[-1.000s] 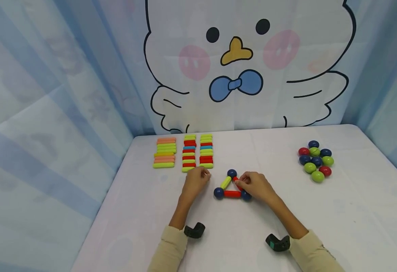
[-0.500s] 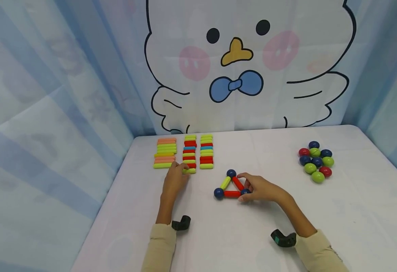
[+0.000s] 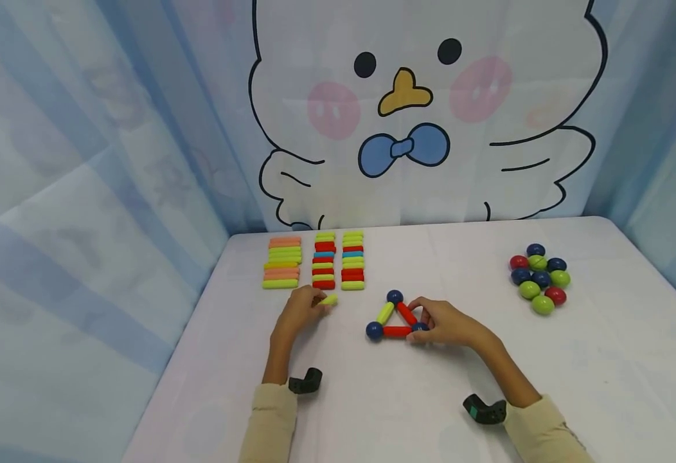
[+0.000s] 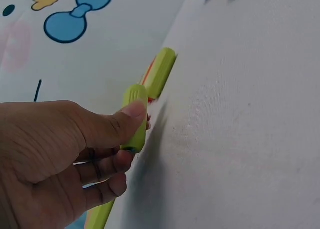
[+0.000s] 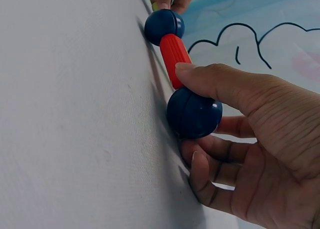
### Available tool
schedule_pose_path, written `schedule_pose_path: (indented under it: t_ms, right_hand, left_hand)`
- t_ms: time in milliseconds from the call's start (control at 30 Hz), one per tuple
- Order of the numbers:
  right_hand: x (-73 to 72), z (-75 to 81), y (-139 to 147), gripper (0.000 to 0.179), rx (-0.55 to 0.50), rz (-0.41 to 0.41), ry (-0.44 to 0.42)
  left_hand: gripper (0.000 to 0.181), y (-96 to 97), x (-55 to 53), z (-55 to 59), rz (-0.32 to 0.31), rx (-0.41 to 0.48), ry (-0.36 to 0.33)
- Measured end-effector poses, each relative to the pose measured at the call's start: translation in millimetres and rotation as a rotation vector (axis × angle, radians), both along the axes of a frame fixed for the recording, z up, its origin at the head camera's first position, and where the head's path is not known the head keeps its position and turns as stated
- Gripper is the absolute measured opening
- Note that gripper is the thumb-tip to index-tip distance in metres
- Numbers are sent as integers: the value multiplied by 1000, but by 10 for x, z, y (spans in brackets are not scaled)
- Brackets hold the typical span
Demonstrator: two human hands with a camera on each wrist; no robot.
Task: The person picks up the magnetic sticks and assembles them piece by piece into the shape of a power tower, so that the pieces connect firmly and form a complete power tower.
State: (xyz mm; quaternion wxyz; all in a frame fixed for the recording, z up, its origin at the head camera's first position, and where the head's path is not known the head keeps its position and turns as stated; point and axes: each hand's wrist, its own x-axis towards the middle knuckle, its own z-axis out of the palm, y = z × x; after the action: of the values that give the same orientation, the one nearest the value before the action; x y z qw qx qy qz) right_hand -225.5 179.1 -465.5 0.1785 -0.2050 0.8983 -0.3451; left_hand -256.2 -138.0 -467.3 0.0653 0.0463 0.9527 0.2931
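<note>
My left hand [image 3: 299, 312] pinches a yellow-green magnetic rod [image 3: 329, 299] just in front of the rod columns. In the left wrist view the thumb presses on this ribbed rod [image 4: 134, 95], and the other fingers curl behind it. A flat triangle lies at the table's middle: two red rods [image 3: 396, 332], one yellow-green rod [image 3: 385, 313] and dark blue balls [image 3: 394, 296] at its corners. My right hand [image 3: 450, 323] holds its right corner ball [image 5: 194, 114]. There the thumb touches the end of a red rod [image 5: 172, 54] and fingers curl around the ball's far side.
Three columns of coloured rods [image 3: 281, 260] lie at the back left. Several blue, green and red balls [image 3: 540, 279] are grouped at the back right. A patterned curtain [image 3: 419, 193] hangs behind the white table [image 3: 373, 411].
My left hand went left to the middle column and drew its nearest yellow-green rod forward. My right hand shifted from the triangle's right red rod to the corner ball.
</note>
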Motion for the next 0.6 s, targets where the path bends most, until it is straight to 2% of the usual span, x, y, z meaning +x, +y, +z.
schedule_pose_path:
  t_ms: [133, 367, 600]
  right_hand:
    - [3, -4, 4, 63, -5, -4, 2]
    - [14, 6, 14, 58, -4, -13, -1]
    - [27, 36, 19, 42, 11, -24, -12]
  left_hand:
    - [28, 63, 6, 2, -45, 68, -4]
    - [28, 181, 1, -21, -94, 202, -74]
    - [30, 340, 0, -16, -111, 313, -60]
